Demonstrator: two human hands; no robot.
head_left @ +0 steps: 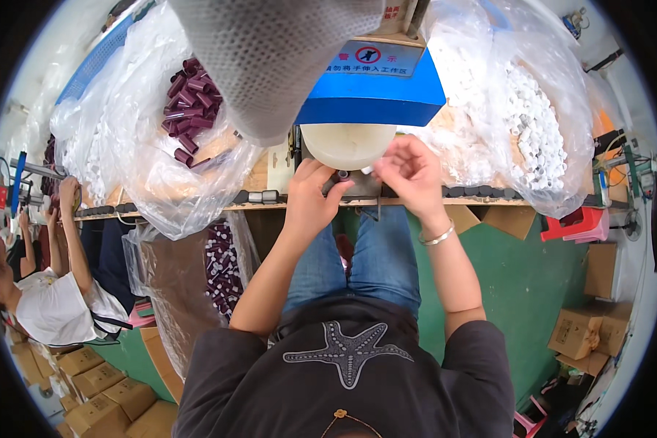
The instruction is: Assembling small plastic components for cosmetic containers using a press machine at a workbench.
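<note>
At the bench's front edge, my left hand (310,193) pinches a small dark purple tube (342,176) between thumb and fingers. Just to its right, my right hand (416,175) grips a small white plastic piece (367,170) at its fingertips, with the other fingers curled. Both hands are right below the rounded cream-coloured head (349,142) of a blue machine (372,107), which hides part of the space behind them. The purple tube and the white piece look close together; I cannot tell whether they touch.
Purple tubes (191,106) are heaped in clear plastic at the left, and white pieces (536,131) at the right. Below the bench stands a plastic-lined carton (175,270) with purple and white parts. A co-worker (62,299) is at far left. Cartons (588,332) and a red stool (571,223) are at right.
</note>
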